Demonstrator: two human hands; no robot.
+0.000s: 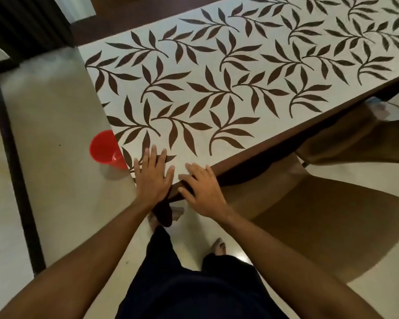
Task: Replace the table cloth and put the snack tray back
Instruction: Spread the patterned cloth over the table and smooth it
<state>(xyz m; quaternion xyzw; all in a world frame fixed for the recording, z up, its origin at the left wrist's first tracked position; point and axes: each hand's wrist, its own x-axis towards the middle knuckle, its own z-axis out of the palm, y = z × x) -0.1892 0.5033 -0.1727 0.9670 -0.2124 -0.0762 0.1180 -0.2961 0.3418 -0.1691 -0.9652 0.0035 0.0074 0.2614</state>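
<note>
Left hand flat, right hand alongside — relaxed

Table cloth on tabletop, left hand and right hand side by side at near corner (cup on floor, left).

White table cloth with dark brown leaf sprigs; red cup.

I see a pale, glossy floor crossed by a dark border strip, with a red cup standing on it.
</note>
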